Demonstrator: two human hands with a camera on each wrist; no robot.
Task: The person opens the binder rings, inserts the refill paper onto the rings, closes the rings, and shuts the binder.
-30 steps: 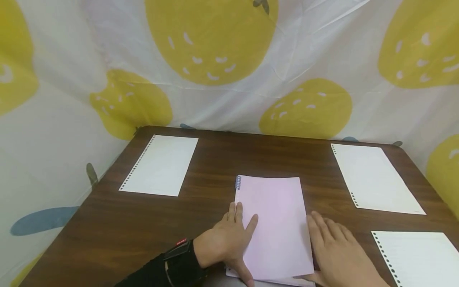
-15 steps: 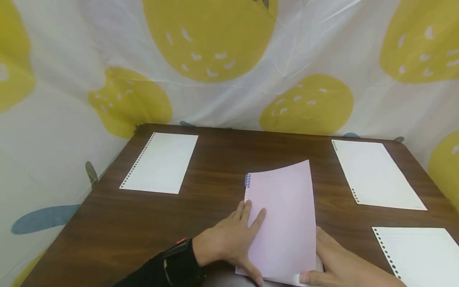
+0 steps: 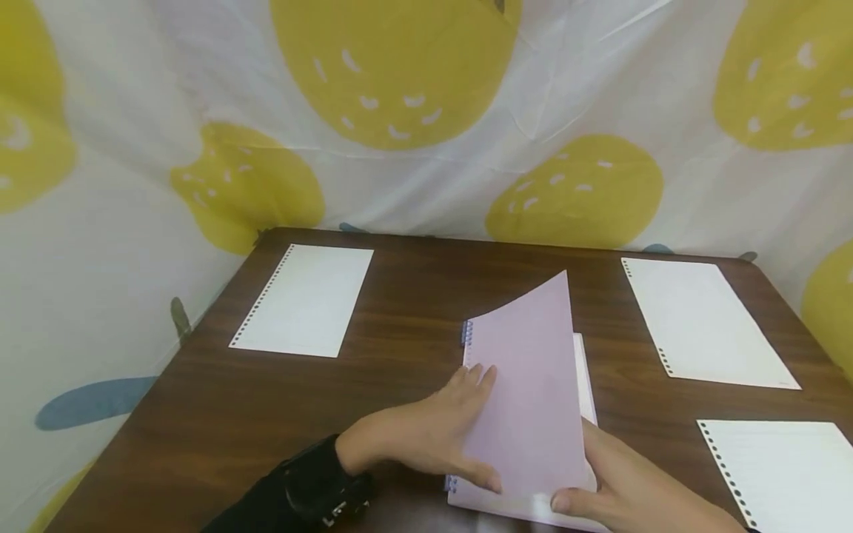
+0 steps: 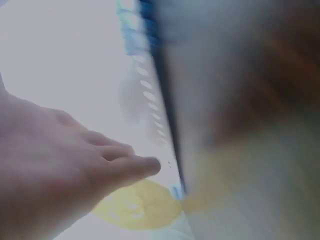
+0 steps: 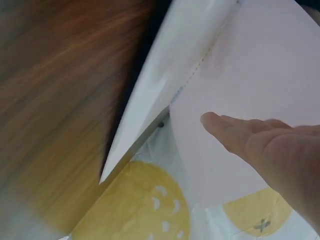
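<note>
A pink-covered ring notebook (image 3: 533, 370) lies near the front middle of the brown table (image 3: 413, 296). Its blue rings (image 3: 466, 333) run along the left edge. The cover stands tilted up on its right side, baring a white page (image 3: 585, 377). My left hand (image 3: 460, 433) rests flat on the cover beside the rings, fingers straight. My right hand (image 3: 600, 481) pinches the cover's lower right edge, thumb in front, fingers hidden behind. The right wrist view shows the thumb (image 5: 235, 130) against the pink cover (image 5: 260, 65). The blurred left wrist view shows my left hand (image 4: 75, 165) by the punched holes (image 4: 150, 100).
Three loose punched white sheets lie on the table: one at the back left (image 3: 303, 300), one at the back right (image 3: 706, 322), one at the front right (image 3: 780, 466). A white cloth with yellow prints (image 3: 400, 74) hangs close round the table's back and sides.
The pink cover, flat a second ago, has swung up on its right side and bared the white page. My right hand slipped under its edge. The left hand stayed by the rings.
</note>
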